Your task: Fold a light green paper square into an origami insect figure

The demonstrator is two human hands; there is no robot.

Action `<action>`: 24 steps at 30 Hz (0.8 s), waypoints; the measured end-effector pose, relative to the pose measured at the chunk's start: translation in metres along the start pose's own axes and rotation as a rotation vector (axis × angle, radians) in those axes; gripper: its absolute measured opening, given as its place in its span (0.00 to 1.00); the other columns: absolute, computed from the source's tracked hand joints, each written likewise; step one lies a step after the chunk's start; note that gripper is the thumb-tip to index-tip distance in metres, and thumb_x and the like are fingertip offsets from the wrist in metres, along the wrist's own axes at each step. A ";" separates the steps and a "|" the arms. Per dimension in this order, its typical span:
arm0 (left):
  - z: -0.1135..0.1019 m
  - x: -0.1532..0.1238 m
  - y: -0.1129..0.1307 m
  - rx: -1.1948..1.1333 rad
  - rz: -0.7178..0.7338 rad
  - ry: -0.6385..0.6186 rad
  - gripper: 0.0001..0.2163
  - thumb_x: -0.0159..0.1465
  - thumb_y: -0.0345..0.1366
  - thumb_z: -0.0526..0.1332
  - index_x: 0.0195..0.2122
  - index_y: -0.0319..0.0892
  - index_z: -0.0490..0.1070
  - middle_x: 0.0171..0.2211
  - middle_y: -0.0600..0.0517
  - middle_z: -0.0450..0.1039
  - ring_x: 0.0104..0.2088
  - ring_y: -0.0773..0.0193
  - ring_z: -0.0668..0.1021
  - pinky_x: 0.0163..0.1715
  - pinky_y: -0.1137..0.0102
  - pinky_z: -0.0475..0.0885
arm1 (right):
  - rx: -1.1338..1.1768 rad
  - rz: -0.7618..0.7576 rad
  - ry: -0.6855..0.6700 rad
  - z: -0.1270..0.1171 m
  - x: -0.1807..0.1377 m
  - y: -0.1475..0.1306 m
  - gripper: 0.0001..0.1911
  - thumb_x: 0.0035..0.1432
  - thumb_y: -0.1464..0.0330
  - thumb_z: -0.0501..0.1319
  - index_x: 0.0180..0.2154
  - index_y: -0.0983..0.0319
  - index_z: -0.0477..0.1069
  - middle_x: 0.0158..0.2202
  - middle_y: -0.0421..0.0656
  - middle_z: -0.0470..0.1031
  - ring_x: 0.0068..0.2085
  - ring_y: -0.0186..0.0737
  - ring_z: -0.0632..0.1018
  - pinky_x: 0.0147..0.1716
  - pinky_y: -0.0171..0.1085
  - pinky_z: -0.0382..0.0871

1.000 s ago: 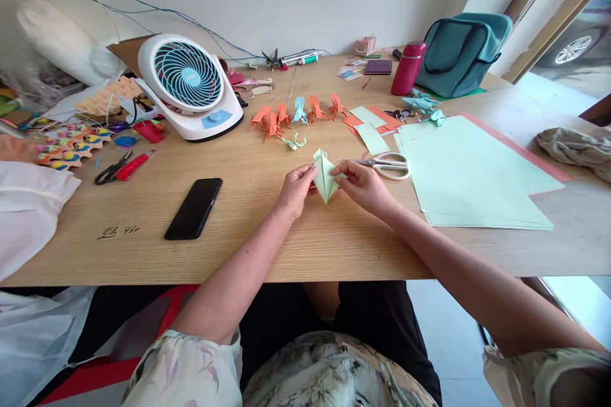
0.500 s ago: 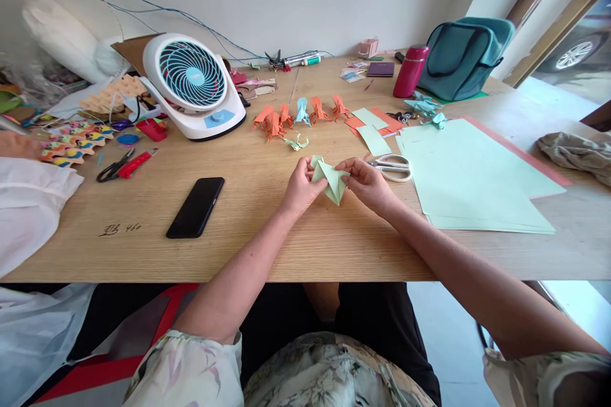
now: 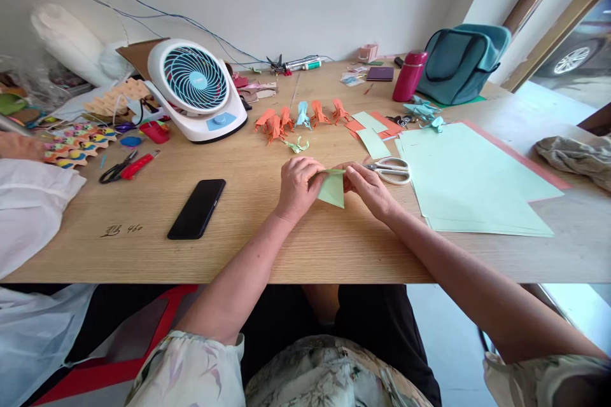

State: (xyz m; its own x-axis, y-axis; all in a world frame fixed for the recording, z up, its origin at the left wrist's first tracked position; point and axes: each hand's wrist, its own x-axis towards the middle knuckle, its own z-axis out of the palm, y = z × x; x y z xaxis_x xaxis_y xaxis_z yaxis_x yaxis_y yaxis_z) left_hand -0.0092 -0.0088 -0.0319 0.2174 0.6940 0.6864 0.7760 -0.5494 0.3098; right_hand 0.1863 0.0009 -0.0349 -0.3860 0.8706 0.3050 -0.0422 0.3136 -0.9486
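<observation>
A light green folded paper piece [image 3: 333, 189] lies between my hands at the middle of the wooden table [image 3: 267, 248], its point toward me. My left hand [image 3: 296, 187] is closed over its left edge, fingers curled on top. My right hand [image 3: 366, 186] pinches its right upper corner. Both hands rest on the tabletop. White-handled scissors [image 3: 392, 169] lie just beyond my right hand.
A black phone [image 3: 196, 208] lies to the left. A white and blue fan [image 3: 195, 90] stands behind it. Orange and blue folded paper figures [image 3: 300, 116] stand in a row. Green paper sheets [image 3: 472, 178] lie at the right, with a red bottle [image 3: 408, 76] and a teal bag [image 3: 462, 62] beyond.
The green paper was held up and turned between my fingers; now it is pressed flatter on the table, and my left hand has closed over its left side.
</observation>
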 end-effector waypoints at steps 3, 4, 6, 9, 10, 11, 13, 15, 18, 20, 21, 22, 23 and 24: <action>0.002 -0.001 0.000 0.032 -0.046 0.031 0.08 0.69 0.38 0.60 0.33 0.43 0.73 0.33 0.50 0.78 0.38 0.57 0.74 0.43 0.63 0.65 | 0.089 0.023 -0.016 0.004 0.001 0.003 0.20 0.61 0.48 0.61 0.38 0.59 0.70 0.34 0.40 0.72 0.34 0.37 0.73 0.37 0.37 0.70; 0.003 -0.001 0.000 0.031 -0.060 0.038 0.08 0.69 0.37 0.60 0.32 0.43 0.73 0.31 0.50 0.77 0.37 0.57 0.74 0.42 0.64 0.65 | 0.117 0.037 -0.027 0.006 0.001 0.005 0.21 0.56 0.49 0.66 0.39 0.58 0.70 0.35 0.41 0.73 0.35 0.37 0.74 0.36 0.37 0.70; 0.005 -0.002 0.001 0.015 -0.083 0.054 0.07 0.67 0.34 0.60 0.30 0.43 0.71 0.30 0.50 0.76 0.35 0.58 0.74 0.40 0.65 0.65 | 0.172 0.068 -0.045 0.010 0.003 0.010 0.26 0.47 0.52 0.73 0.42 0.57 0.70 0.35 0.40 0.74 0.36 0.39 0.75 0.36 0.37 0.71; 0.008 -0.002 0.004 -0.020 -0.093 0.066 0.07 0.66 0.31 0.60 0.30 0.43 0.69 0.30 0.51 0.75 0.34 0.59 0.74 0.38 0.66 0.65 | 0.193 0.099 -0.016 0.013 0.006 0.019 0.29 0.44 0.53 0.75 0.44 0.57 0.69 0.32 0.39 0.74 0.34 0.39 0.75 0.34 0.37 0.70; 0.008 -0.002 0.005 -0.031 -0.090 0.064 0.06 0.65 0.31 0.60 0.30 0.43 0.69 0.30 0.51 0.76 0.34 0.60 0.74 0.38 0.67 0.65 | 0.192 0.104 -0.003 0.013 0.006 0.022 0.29 0.44 0.54 0.75 0.44 0.57 0.69 0.31 0.38 0.74 0.33 0.38 0.75 0.33 0.37 0.70; 0.008 -0.002 0.006 -0.046 -0.084 0.060 0.05 0.64 0.31 0.61 0.30 0.43 0.69 0.30 0.51 0.76 0.34 0.60 0.74 0.38 0.67 0.66 | 0.193 0.110 0.008 0.013 0.006 0.023 0.28 0.44 0.54 0.75 0.43 0.57 0.69 0.31 0.38 0.74 0.33 0.38 0.75 0.33 0.37 0.69; 0.007 -0.002 0.008 -0.085 -0.075 0.050 0.04 0.63 0.31 0.62 0.31 0.43 0.69 0.30 0.52 0.76 0.34 0.61 0.75 0.39 0.68 0.66 | 0.195 0.119 0.029 0.012 0.006 0.024 0.25 0.43 0.55 0.75 0.38 0.58 0.69 0.30 0.37 0.74 0.32 0.36 0.75 0.32 0.36 0.69; 0.006 -0.001 0.009 -0.121 -0.084 0.034 0.03 0.63 0.32 0.63 0.32 0.43 0.70 0.31 0.51 0.76 0.34 0.60 0.75 0.40 0.67 0.66 | 0.192 0.125 0.044 0.012 0.005 0.023 0.23 0.43 0.55 0.75 0.34 0.59 0.68 0.30 0.37 0.74 0.31 0.35 0.74 0.31 0.35 0.67; 0.004 -0.001 0.008 -0.142 -0.117 0.007 0.05 0.65 0.35 0.60 0.31 0.42 0.70 0.31 0.49 0.76 0.35 0.58 0.74 0.41 0.65 0.66 | 0.179 0.127 0.060 0.013 0.004 0.021 0.22 0.44 0.55 0.75 0.32 0.60 0.69 0.30 0.38 0.73 0.29 0.33 0.72 0.29 0.34 0.66; 0.004 -0.001 0.008 -0.153 -0.128 -0.005 0.07 0.66 0.36 0.59 0.30 0.42 0.69 0.31 0.48 0.75 0.36 0.58 0.73 0.40 0.65 0.66 | 0.173 0.120 0.070 0.014 0.004 0.020 0.22 0.45 0.54 0.74 0.33 0.60 0.69 0.29 0.38 0.73 0.28 0.33 0.71 0.28 0.34 0.65; 0.005 0.000 0.009 -0.163 -0.133 -0.008 0.08 0.66 0.36 0.59 0.29 0.42 0.68 0.31 0.49 0.74 0.35 0.58 0.73 0.40 0.65 0.66 | 0.169 0.115 0.076 0.014 0.004 0.020 0.23 0.45 0.53 0.74 0.33 0.59 0.68 0.29 0.37 0.72 0.28 0.33 0.71 0.28 0.34 0.64; 0.005 -0.001 0.009 -0.176 -0.141 -0.011 0.09 0.66 0.36 0.58 0.28 0.43 0.67 0.30 0.49 0.73 0.35 0.58 0.72 0.39 0.65 0.66 | 0.163 0.109 0.085 0.015 0.004 0.020 0.23 0.45 0.53 0.74 0.32 0.59 0.68 0.28 0.37 0.71 0.28 0.33 0.70 0.27 0.34 0.64; 0.005 -0.001 0.010 -0.193 -0.152 -0.014 0.09 0.66 0.35 0.58 0.27 0.43 0.66 0.29 0.49 0.72 0.34 0.59 0.72 0.39 0.66 0.65 | 0.153 0.102 0.095 0.016 0.004 0.020 0.23 0.46 0.52 0.73 0.32 0.59 0.67 0.27 0.37 0.71 0.27 0.33 0.69 0.26 0.34 0.63; 0.006 -0.001 0.011 -0.211 -0.165 -0.017 0.10 0.66 0.35 0.58 0.27 0.43 0.65 0.29 0.50 0.71 0.34 0.59 0.72 0.38 0.67 0.65 | 0.139 0.094 0.105 0.016 0.004 0.021 0.22 0.46 0.52 0.73 0.31 0.59 0.67 0.26 0.36 0.70 0.26 0.32 0.68 0.26 0.34 0.62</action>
State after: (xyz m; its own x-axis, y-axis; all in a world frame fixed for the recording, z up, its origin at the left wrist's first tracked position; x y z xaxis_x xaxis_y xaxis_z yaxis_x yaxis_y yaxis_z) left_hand 0.0023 -0.0127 -0.0330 0.1092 0.7892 0.6044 0.6617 -0.5114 0.5483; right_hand 0.1691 0.0044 -0.0550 -0.2961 0.9308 0.2145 -0.1405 0.1796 -0.9737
